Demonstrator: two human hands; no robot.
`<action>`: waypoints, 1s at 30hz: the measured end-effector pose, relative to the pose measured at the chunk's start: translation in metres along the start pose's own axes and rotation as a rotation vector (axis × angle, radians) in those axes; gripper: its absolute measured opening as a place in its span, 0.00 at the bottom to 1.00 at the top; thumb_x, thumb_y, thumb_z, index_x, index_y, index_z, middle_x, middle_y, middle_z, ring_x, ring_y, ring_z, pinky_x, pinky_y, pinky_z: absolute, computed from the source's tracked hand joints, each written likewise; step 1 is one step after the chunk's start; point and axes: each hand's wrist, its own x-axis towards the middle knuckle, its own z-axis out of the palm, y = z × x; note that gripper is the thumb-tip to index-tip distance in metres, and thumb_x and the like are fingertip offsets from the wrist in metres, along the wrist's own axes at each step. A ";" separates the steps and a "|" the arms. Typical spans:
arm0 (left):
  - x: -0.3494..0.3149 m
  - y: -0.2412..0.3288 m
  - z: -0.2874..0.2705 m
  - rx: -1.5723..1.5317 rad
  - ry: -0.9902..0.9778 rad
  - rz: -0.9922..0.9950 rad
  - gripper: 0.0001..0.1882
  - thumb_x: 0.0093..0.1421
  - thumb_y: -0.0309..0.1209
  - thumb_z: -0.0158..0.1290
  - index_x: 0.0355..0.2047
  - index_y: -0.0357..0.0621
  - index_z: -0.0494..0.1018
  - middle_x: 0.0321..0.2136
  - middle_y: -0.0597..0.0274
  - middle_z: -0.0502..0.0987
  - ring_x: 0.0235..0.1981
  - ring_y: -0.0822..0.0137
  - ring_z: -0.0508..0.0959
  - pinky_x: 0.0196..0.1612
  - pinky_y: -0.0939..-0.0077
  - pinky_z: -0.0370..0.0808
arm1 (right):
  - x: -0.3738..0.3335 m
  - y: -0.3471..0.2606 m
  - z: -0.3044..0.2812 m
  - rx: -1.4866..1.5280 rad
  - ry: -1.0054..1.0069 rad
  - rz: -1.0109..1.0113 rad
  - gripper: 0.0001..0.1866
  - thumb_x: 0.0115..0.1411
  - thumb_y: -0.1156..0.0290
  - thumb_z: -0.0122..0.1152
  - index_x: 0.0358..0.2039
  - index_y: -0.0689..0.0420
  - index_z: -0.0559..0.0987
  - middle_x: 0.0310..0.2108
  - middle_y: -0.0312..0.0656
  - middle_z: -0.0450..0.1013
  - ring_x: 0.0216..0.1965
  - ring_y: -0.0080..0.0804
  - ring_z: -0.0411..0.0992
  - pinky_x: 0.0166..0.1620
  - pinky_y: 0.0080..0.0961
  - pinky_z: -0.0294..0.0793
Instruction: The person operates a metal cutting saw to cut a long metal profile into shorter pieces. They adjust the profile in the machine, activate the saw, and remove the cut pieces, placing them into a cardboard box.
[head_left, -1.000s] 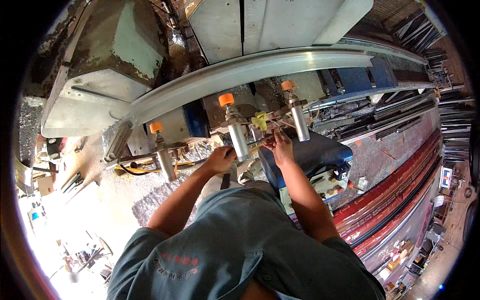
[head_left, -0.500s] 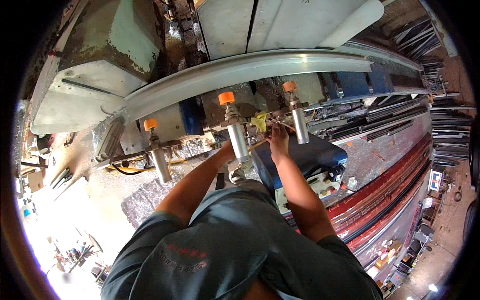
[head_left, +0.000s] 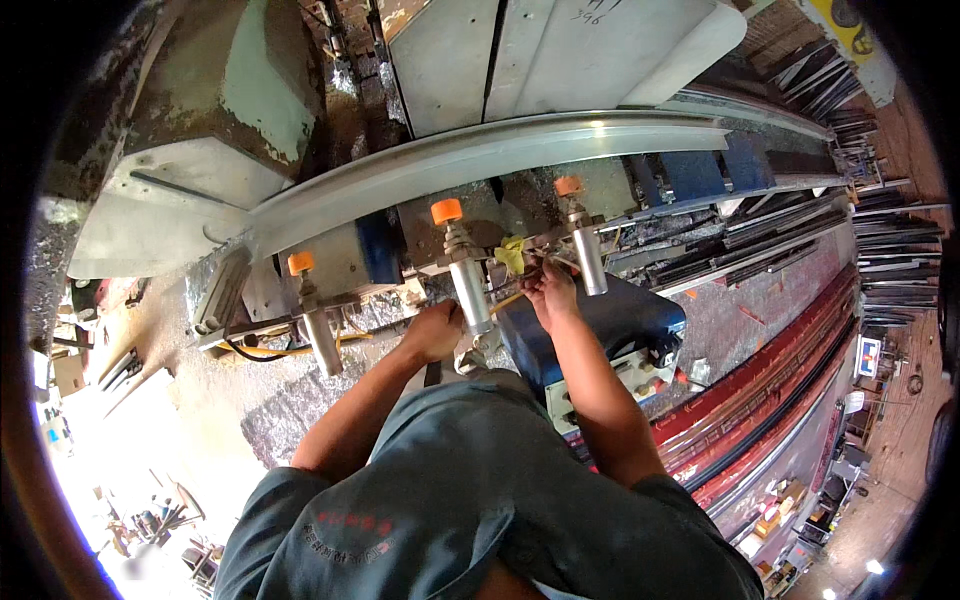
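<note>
I am seeing the left hand [head_left: 436,330] sitting curled just beside the silver barrel of the middle cylinder [head_left: 470,298]; its fingertips are hiding at the far side, so I cannot tell whether it is grasping anything. The right hand [head_left: 552,295] is reaching in between that cylinder and the right cylinder [head_left: 590,263], fingers bent together close to the yellow scrap [head_left: 511,256]; I cannot tell what, if anything, they are pinching. A thin yellow hose [head_left: 506,301] is running between the two hands.

Both cylinders are pointing their orange tips [head_left: 446,211] toward the long metal profile [head_left: 480,140], their barrels toward the wearer. I am judging them rigid, fairly heavy and smooth enough to slip under greasy fingers, so I am favouring a full wrap around the barrel, clear of the tip. The hose I am expecting to be light and springy, best pinched near its fitting. The scrap is looking limp and thin, easily torn, so I am favouring a light pinch at its edge.
</note>
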 end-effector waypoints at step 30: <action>0.095 -0.095 0.083 -0.223 -0.257 0.143 0.16 0.67 0.43 0.56 0.41 0.43 0.74 0.33 0.61 0.76 0.36 0.67 0.77 0.38 0.68 0.75 | 0.012 0.029 -0.009 -0.472 0.050 -0.363 0.17 0.72 0.56 0.52 0.50 0.57 0.74 0.33 0.34 0.73 0.30 0.23 0.71 0.36 0.27 0.74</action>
